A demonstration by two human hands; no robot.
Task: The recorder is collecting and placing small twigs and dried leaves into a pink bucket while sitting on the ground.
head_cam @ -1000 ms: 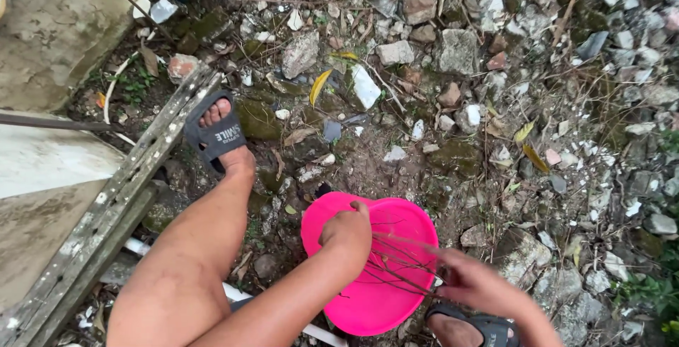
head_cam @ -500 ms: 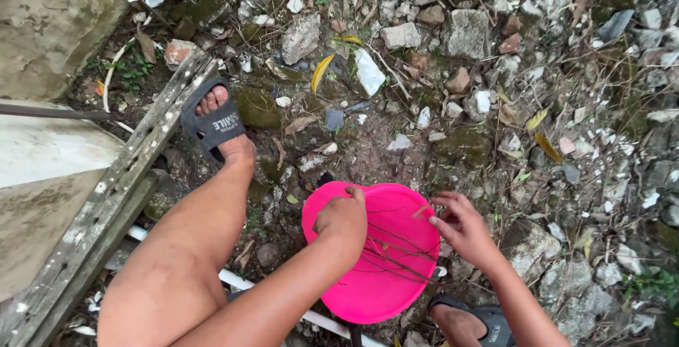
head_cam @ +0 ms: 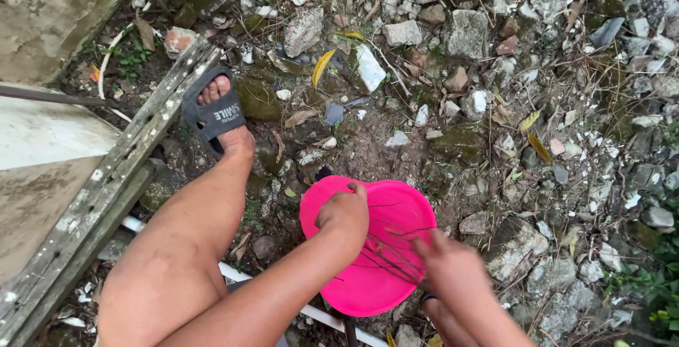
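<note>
A bright pink plastic basin (head_cam: 385,209) sits on rubble between my feet. My left hand (head_cam: 344,214) hovers over its left half, fingers curled shut on several thin dark twigs (head_cam: 387,255) that fan across the basin. My right hand (head_cam: 444,262) is at the basin's lower right edge, blurred, touching the same twigs; whether it grips them cannot be told. My left foot (head_cam: 216,106), in a dark slide sandal, rests on stones at the upper left.
Broken stones, mossy rubble and dry leaves (head_cam: 322,65) cover the ground. A weathered wooden plank (head_cam: 106,191) runs diagonally at left beside a concrete slab (head_cam: 49,142). A white pipe (head_cam: 240,274) lies under my leg. Green plants (head_cam: 658,283) grow at the right.
The view has tilted a little. My right hand slid down along the twigs toward the basin's lower right edge. My left hand stayed over the basin, holding the twigs.
</note>
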